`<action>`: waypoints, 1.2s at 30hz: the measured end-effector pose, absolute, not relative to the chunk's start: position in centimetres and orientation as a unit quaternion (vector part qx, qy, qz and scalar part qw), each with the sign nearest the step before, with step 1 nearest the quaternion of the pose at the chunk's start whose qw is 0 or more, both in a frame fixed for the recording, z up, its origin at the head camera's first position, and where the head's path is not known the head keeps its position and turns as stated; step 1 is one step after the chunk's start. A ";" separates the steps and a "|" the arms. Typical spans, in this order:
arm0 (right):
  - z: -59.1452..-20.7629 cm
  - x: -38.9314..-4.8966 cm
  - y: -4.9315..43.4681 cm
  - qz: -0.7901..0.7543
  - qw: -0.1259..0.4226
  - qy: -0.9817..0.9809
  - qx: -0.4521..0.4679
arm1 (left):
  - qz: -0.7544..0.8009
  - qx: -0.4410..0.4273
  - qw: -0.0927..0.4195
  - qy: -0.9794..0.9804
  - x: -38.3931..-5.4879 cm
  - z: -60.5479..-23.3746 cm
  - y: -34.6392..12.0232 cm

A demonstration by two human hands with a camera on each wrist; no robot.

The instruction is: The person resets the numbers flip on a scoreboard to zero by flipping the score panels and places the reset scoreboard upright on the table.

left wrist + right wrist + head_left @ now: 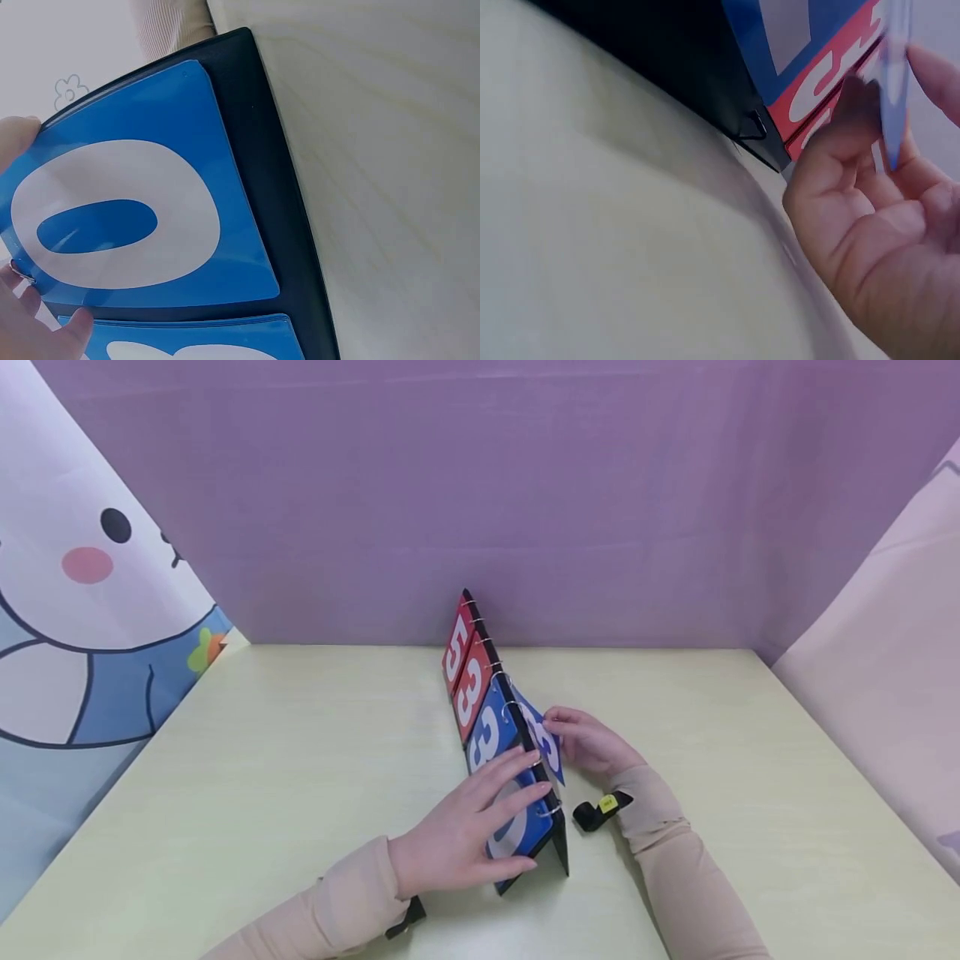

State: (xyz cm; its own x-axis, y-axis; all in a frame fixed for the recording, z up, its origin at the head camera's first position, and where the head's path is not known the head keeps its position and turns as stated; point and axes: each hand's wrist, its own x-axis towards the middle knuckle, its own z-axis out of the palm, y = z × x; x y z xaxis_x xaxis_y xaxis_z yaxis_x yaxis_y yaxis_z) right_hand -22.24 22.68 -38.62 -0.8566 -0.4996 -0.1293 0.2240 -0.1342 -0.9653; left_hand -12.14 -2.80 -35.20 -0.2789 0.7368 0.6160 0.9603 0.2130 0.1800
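A tabletop flip scoreboard (557,831) with red and blue number cards stands like a tent, ring-bound along its top ridge. Across its near blue cards lies my left hand (472,831), fingers spread toward the ridge and thumb near the front end. In the left wrist view, those fingertips touch the board around a blue 0 card (187,210). On the board's right side, my right hand (596,743) pinches a blue 3 card (542,731) by its edge, lifted away from the panel. The right wrist view shows that card edge-on between thumb and fingers.
The scoreboard stands on a pale wood-grain table (300,735). A purple backdrop (480,485) rises behind it, and a cartoon-printed cloth (97,652) hangs at the left. A black wrist camera (592,814) sits by my right cuff.
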 end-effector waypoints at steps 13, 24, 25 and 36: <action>-38.1 -22.1 23.2 -0.743 0.233 0.617 -0.110 | -0.272 -0.563 0.203 -0.753 -12.2 -35.3 -2.8; -37.7 -22.4 24.0 -0.706 0.216 0.664 -0.121 | -0.272 -0.565 0.209 -0.750 -12.3 -35.3 -2.8; -37.6 -22.4 24.1 -0.705 0.215 0.665 -0.121 | -0.272 -0.565 0.208 -0.751 -12.3 -35.3 -2.8; -34.6 -21.7 26.1 -0.725 0.163 0.666 -0.058 | -0.264 -0.554 0.173 -0.770 -12.0 -35.1 -2.9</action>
State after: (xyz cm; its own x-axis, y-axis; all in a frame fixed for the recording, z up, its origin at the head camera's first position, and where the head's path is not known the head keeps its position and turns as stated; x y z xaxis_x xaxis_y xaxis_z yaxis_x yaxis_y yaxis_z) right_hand -21.69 26.14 -34.64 -0.9402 -0.3135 -0.1329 0.1591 -0.0593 -0.9855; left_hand -12.04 -2.91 -35.10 -0.3258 0.7620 0.5597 0.9451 0.2460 0.2152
